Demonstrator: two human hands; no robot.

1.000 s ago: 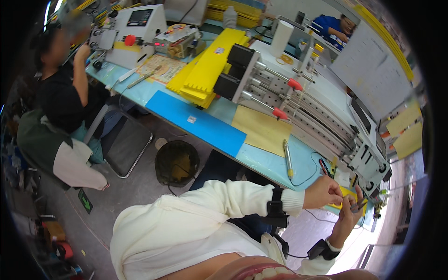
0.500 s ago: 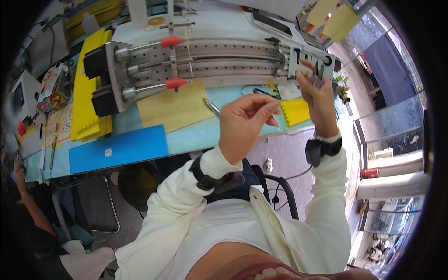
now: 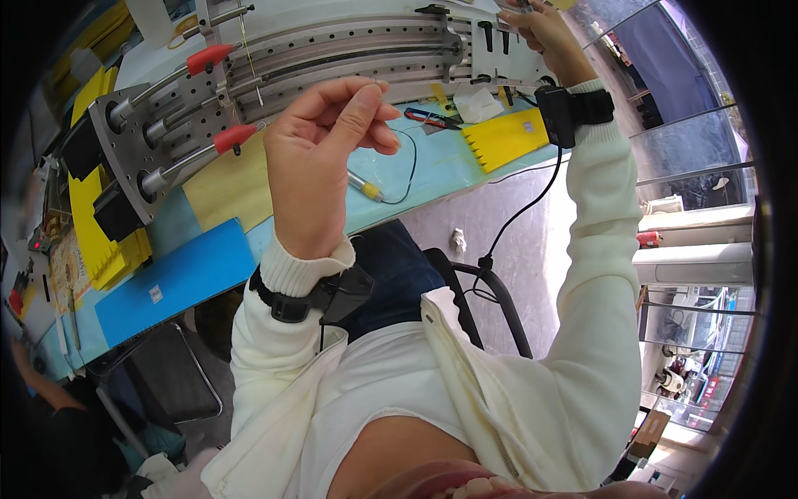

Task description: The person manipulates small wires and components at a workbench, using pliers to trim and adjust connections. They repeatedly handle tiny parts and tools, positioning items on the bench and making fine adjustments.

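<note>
My left hand [image 3: 328, 154] is raised in front of the machine's near rail, with thumb and fingertips pinched together. Whatever lies in the pinch is too small to make out. My right hand [image 3: 555, 40] is at the far right, beyond the machine's right end plate [image 3: 507, 56]. Its fingers are closed on a grey metal tool [image 3: 519, 5], mostly cut off by the upper edge. The machine has long metal rails [image 3: 349, 54], black motors [image 3: 123, 212] on the left and two red cone-shaped tips [image 3: 235, 138]. A thin strand with a silver end [image 3: 258, 94] hangs beside the tips.
A silver-and-yellow pen-shaped tool [image 3: 366, 186] lies behind my left hand. Red-and-black hand tool [image 3: 432, 117], yellow toothed sheet [image 3: 507, 141] and blue board [image 3: 174, 279] rest on the table. A black cable [image 3: 532, 208] hangs from my right wrist device. Another person's arm [image 3: 46, 389] shows at left.
My view has shifted, so the machine appears farther left and higher. My right hand has moved farther out, past the machine's right end. My left hand stays pinched and is now nearer the rails.
</note>
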